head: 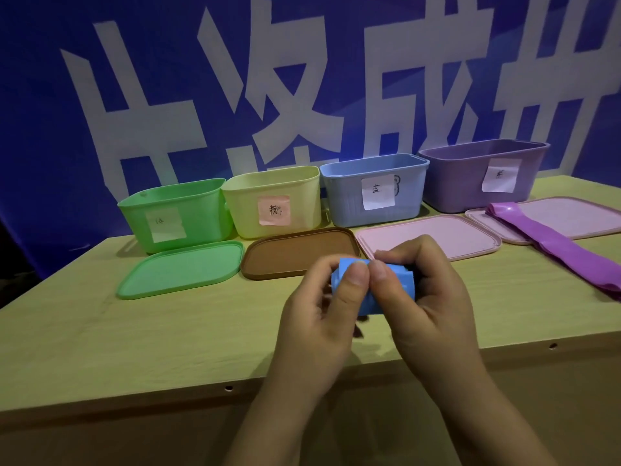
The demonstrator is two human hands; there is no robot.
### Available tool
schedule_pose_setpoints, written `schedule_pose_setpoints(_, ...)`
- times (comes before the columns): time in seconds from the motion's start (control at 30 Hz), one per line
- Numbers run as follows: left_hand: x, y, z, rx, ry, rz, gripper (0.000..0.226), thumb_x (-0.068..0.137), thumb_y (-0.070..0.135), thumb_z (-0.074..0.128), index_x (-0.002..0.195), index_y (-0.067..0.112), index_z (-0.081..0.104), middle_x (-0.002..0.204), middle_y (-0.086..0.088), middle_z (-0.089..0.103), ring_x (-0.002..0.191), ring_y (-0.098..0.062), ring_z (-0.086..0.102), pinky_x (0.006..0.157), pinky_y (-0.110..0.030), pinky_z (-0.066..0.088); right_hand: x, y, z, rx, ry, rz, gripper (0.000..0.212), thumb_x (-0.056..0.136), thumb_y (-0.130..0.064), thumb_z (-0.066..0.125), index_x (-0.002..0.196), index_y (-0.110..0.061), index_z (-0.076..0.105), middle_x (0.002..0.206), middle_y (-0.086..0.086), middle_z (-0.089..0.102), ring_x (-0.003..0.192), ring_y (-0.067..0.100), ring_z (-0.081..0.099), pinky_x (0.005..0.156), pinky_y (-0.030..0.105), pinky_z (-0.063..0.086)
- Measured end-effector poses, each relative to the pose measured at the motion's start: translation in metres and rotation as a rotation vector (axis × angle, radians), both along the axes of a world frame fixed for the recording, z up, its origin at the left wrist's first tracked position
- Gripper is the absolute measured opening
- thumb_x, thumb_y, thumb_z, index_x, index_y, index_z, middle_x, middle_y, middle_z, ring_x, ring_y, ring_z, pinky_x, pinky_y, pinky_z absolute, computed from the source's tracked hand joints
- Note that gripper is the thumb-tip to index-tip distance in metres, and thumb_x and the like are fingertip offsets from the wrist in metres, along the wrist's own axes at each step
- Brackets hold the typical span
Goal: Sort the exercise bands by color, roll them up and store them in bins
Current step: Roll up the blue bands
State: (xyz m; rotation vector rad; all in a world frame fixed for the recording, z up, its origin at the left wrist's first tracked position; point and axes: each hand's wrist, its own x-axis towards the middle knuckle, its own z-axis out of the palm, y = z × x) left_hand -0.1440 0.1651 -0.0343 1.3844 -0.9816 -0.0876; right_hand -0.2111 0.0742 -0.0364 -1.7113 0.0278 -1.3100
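Both my hands hold a rolled blue exercise band (386, 290) just above the middle of the wooden table (168, 331). My left hand (322, 317) pinches its left end with thumb and fingers. My right hand (433, 297) curls round its right side, thumb on top. A purple band (551, 243) lies flat at the right, partly on a pink lid (571, 216). Along the back stand a green bin (174, 213), a yellow bin (272, 200), a blue bin (373, 186) and a purple bin (484, 173), each with a paper label.
Lids lie in front of the bins: a green lid (181, 269), a brown lid (299, 250) and a second pink lid (430, 235). A blue banner with large white characters hangs behind. The table's front edge runs close below my hands.
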Motion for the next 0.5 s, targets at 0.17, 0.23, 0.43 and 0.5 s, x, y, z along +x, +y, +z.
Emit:
schedule_pose_setpoints(0.17,-0.009,-0.003,-0.004,-0.085,-0.028,0.057,0.032,0.080,0.058,0.047,0.079,0.030,0.062,0.061,0.010,0.054,0.052,-0.001,0.046,0.047,-0.015,0.038,-0.001,-0.001,-0.001,-0.077,-0.032,-0.027,0.008,0.082,-0.032,0.050,0.076,-0.028,0.050,0.079,-0.002,0.056,0.068,0.012,0.055,0.070,0.008,0.044)
schedule_pose_setpoints(0.23,-0.013,-0.006,-0.004,-0.124,-0.094,0.100,0.029,0.082,0.054,0.048,0.079,0.027,0.059,0.060,0.013,0.052,0.053,0.000,0.044,0.049,-0.012,0.036,-0.001,0.000,-0.001,-0.073,-0.058,-0.007,0.009,0.083,-0.028,0.048,0.074,-0.028,0.050,0.076,-0.004,0.055,0.067,0.010,0.054,0.075,0.008,0.044)
schedule_pose_setpoints(0.43,-0.012,-0.005,-0.002,-0.141,-0.247,0.149,0.026,0.084,0.054,0.053,0.082,0.028,0.054,0.067,0.015,0.049,0.057,-0.001,0.046,0.052,-0.010,0.037,-0.004,-0.003,0.001,0.037,-0.029,0.039,0.026,0.084,-0.042,0.045,0.072,-0.019,0.048,0.071,0.000,0.053,0.062,0.009,0.050,0.057,0.013,0.041)
schedule_pose_setpoints(0.5,-0.011,-0.007,-0.003,-0.136,-0.236,0.141,0.032,0.082,0.061,0.053,0.086,0.029,0.055,0.069,0.011,0.052,0.059,-0.002,0.048,0.054,-0.011,0.038,-0.004,-0.004,0.003,0.015,-0.019,-0.023,0.027,0.085,-0.042,0.046,0.069,-0.020,0.045,0.068,0.004,0.050,0.059,0.013,0.048,0.053,0.017,0.040)
